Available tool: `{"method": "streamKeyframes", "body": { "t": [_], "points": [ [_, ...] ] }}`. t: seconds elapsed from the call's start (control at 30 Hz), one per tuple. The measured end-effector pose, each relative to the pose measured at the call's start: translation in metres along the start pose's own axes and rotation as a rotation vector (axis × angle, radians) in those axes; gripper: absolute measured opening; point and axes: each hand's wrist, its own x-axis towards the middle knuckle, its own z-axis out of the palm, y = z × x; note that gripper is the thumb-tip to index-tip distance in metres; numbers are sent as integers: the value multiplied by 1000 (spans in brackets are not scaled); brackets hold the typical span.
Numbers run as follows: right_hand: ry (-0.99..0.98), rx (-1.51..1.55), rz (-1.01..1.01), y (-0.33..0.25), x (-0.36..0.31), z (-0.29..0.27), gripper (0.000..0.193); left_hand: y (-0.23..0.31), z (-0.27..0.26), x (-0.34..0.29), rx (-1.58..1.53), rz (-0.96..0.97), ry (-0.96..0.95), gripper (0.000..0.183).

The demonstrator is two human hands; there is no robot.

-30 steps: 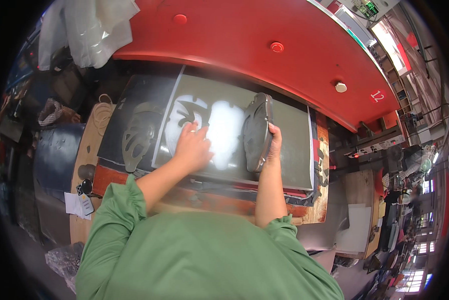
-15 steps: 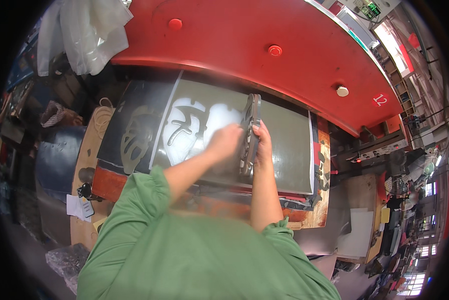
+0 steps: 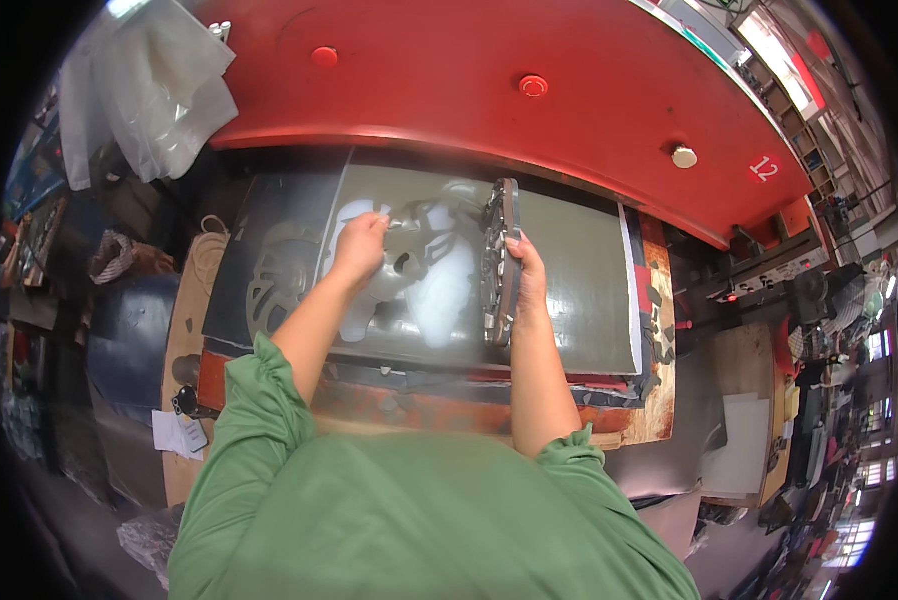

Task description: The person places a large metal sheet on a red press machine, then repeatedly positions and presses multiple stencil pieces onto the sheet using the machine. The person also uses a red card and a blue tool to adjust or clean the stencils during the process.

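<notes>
My right hand (image 3: 529, 268) grips a metal cutting die (image 3: 500, 265) by its right side. The die stands on edge, its openwork face toward the left. My left hand (image 3: 361, 248) is closed in a pinch, apart from the die. From its fingertips a thin dark cut-out piece (image 3: 424, 238) with openings extends rightward, blurred by motion. Below lies an olive-grey sheet (image 3: 579, 300) with bright pale cut shapes (image 3: 447, 300) in it. Another openwork cut shape (image 3: 277, 285) lies farther left on a dark sheet (image 3: 239, 235).
A red machine beam (image 3: 429, 90) with buttons spans the far side. Clear plastic bags (image 3: 154, 95) hang at the upper left. Dark scraps (image 3: 661, 335) lie along the wooden board's right edge (image 3: 659, 410). A coiled cord (image 3: 207, 245) and white papers (image 3: 179, 433) lie at the left.
My left hand has moved left, away from the die, with the cut-out piece now in its fingers. My right hand still holds the die upright in about the same place.
</notes>
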Motion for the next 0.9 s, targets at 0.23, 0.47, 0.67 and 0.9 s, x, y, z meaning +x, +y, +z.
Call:
{"method": "streamKeyframes", "body": {
  "t": [0.23, 0.47, 0.67, 0.9],
  "points": [
    [-5, 108, 44, -5, -2, -5, 47, -15, -4, 29, 23, 197, -54, 28],
    [-44, 290, -33, -22, -10, -12, 36, -40, -2, 19, 79, 228, -52, 27],
    [16, -37, -161, -53, -13, -12, 40, -36, 2, 18, 189, 249, -64, 27],
    [536, -1637, -80, -24, -25, 13, 82, -39, 2, 18, 217, 297, -45, 26]
  ]
}}
